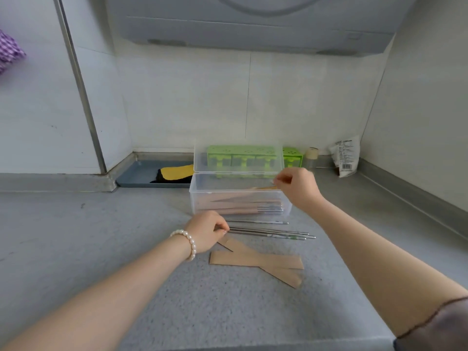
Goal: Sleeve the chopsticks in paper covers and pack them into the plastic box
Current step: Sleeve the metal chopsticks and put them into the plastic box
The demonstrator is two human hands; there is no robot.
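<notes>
Head view: chopsticks going into the box

The right hand (297, 187) pinches a paper-sleeved pair (263, 187) over the open clear plastic box (202, 198), where other sleeved pairs (245, 206) lie. The left hand (206, 234) curls its fingers on the ends of bare metal chopsticks (273, 234) on the grey tabletop (101, 236), beside empty paper covers (258, 260).

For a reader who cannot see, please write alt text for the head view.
The right hand lowers a sleeved pair into the open plastic box; the left hand pinches bare chopsticks beside paper covers on a grey counter.
</notes>
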